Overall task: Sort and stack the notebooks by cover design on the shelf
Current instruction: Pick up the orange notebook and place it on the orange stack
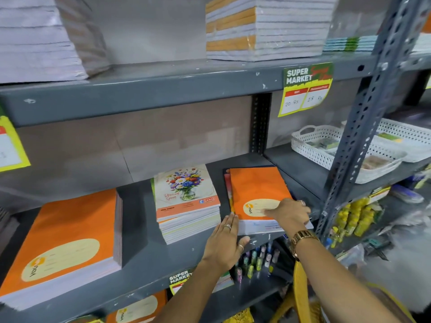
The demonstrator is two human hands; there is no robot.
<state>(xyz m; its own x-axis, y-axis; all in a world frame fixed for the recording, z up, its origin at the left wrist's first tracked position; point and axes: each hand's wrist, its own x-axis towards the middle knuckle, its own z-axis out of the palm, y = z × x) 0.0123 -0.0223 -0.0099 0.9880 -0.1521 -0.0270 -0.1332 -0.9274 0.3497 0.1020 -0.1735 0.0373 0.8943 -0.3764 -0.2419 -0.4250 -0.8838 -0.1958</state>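
Head view, nearest first: the left hand (pixel 224 243), fingers flat and together, presses the left edge of the mixed pile (pixel 256 199) at the shelf's (pixel 144 257) near right; the right hand (pixel 289 212) lies spread on that pile's orange top notebook (pixel 256 190), gripping nothing; the pile overhangs the shelf lip, so I judge a careless pull could tip it off; left of it stands the floral stack (pixel 186 201), further left the tall orange stack (pixel 63 243); far right, a white perforated basket (pixel 310 145) holds small packets, too blurred to name.
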